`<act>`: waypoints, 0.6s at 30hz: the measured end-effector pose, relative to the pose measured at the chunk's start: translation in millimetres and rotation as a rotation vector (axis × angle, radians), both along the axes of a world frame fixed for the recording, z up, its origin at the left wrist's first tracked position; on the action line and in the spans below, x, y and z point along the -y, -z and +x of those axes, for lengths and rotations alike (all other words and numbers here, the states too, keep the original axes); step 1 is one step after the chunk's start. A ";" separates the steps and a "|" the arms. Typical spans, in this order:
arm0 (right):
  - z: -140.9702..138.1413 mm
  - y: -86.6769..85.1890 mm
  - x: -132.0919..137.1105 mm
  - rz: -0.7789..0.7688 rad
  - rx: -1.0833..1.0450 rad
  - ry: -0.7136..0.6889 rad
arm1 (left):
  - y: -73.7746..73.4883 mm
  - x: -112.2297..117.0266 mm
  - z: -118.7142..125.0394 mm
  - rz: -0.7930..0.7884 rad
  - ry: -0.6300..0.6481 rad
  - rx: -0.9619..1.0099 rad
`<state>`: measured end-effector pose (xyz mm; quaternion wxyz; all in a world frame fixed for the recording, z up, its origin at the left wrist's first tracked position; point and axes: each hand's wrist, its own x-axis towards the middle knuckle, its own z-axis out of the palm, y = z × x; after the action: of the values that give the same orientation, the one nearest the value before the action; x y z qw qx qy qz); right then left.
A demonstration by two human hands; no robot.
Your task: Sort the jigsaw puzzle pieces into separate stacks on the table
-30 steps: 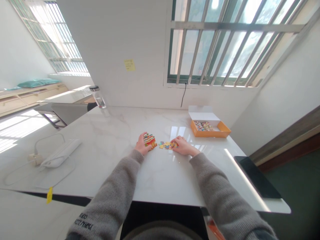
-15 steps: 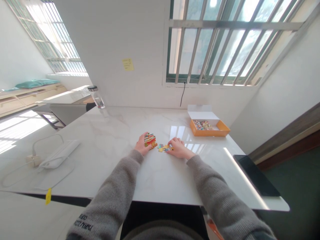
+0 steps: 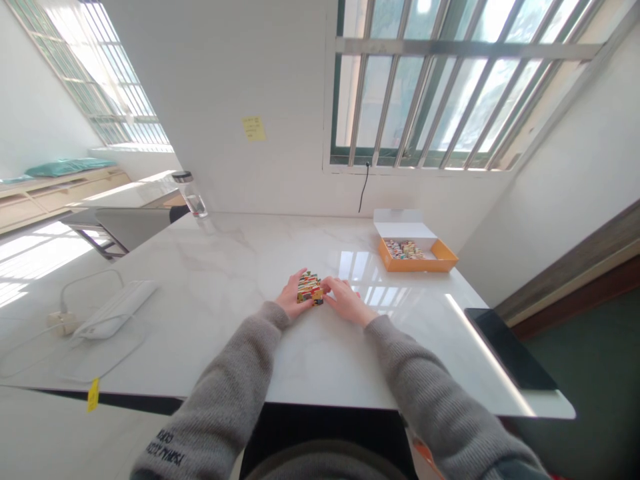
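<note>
My left hand is wrapped round the left side of a thick stack of colourful jigsaw pieces, thumb in front and fingers behind. The stack stands just above or on the white table, its edges striped red, green and cream, with a yellowish piece at the front right. Against the stack's right side, my right hand has its fingers curled and pinched at the pieces' edge. Its fingertips partly hide what they grip.
An open orange box with a white lid holds rows of similar pieces at the back right. A black tablet-like slab lies at the right edge. A power strip with cables is on the left, a clear bottle at the back left.
The loose yellow and blue pieces that lay between my hands are now gathered at the stack. My right hand has moved left against it, and my left hand slightly right with it.
</note>
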<state>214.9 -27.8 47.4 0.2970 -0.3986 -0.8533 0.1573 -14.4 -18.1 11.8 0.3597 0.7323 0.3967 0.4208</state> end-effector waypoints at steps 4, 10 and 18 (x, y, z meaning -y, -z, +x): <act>49.5 -8.3 -15.1 -0.083 0.029 0.144 | 5.5 -2.3 1.6 -0.026 0.076 0.010; 88.5 -9.3 -8.8 -0.258 0.306 0.235 | 12.1 -0.4 11.2 -0.028 0.075 -0.028; 55.1 -15.2 14.3 -0.338 0.098 0.000 | 13.9 -1.6 19.7 0.005 -0.062 -0.027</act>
<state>270.0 -42.1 62.6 0.1840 -0.4500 -0.8281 0.2789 5.3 -16.6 -2.0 0.3391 0.7262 0.4230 0.4227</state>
